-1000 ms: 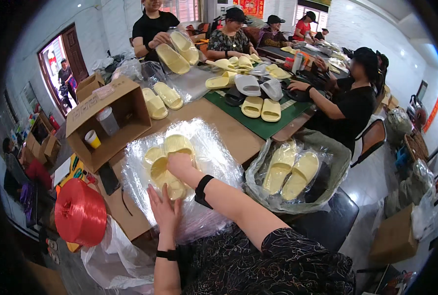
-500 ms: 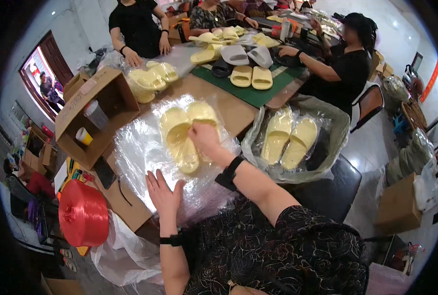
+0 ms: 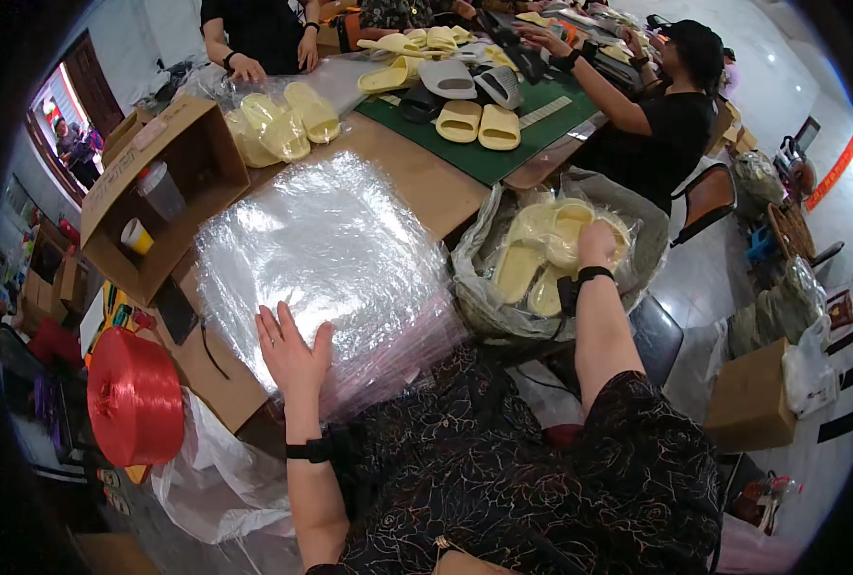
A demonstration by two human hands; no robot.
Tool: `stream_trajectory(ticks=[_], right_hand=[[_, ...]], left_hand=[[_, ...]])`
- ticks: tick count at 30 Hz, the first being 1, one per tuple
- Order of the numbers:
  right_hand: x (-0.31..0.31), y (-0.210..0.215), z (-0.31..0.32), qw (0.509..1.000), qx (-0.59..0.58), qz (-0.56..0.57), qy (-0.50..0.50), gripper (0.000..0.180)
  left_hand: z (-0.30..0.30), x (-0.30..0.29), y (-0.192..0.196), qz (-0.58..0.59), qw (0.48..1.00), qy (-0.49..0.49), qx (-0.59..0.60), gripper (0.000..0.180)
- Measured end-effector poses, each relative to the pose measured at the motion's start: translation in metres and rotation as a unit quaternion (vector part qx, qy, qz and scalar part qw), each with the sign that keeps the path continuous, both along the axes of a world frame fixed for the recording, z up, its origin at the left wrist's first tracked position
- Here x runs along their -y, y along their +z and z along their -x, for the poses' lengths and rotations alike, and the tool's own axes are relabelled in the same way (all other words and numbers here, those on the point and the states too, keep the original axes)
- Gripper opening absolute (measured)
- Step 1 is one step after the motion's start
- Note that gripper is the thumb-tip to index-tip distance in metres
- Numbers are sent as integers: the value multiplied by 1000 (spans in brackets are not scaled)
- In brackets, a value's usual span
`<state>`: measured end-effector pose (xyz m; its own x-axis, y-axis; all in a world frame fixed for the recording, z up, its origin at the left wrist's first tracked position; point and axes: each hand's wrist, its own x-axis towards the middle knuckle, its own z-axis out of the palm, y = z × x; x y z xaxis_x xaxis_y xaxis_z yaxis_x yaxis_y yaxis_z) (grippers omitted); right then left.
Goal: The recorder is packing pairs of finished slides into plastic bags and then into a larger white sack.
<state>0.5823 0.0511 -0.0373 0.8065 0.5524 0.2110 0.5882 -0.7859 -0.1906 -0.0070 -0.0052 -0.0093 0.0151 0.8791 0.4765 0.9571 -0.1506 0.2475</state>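
Slippers now in sack, lettering on carton

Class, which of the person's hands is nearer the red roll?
Left hand: it lies on plastic sheets, right of the red roll; the right hand is farther right, at yellow slippers in a sack.

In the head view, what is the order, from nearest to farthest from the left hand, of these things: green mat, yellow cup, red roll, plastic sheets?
1. Plastic sheets: directly under the left hand.
2. Red roll: to its left.
3. Yellow cup: ahead and left, inside the cardboard box.
4. Green mat: ahead and right.
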Motion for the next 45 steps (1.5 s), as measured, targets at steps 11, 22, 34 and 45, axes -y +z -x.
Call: stream_trajectory(ticks=[11, 22, 34, 45], right_hand=[[-76, -37, 30, 979, -52, 63, 188, 37], [-82, 5, 55, 955, -112, 77, 263, 53], [-142, 57, 75, 907, -20, -170, 384, 27], [-193, 37, 63, 896, 218, -87, 376, 22]], left_hand=[[-6, 2, 8, 13, 1000, -2, -9, 81], [-4, 6, 14, 19, 1000, -3, 0, 81], [-6, -3, 7, 62, 998, 4, 13, 90], [-8, 5, 5, 28, 999, 13, 14, 89]])
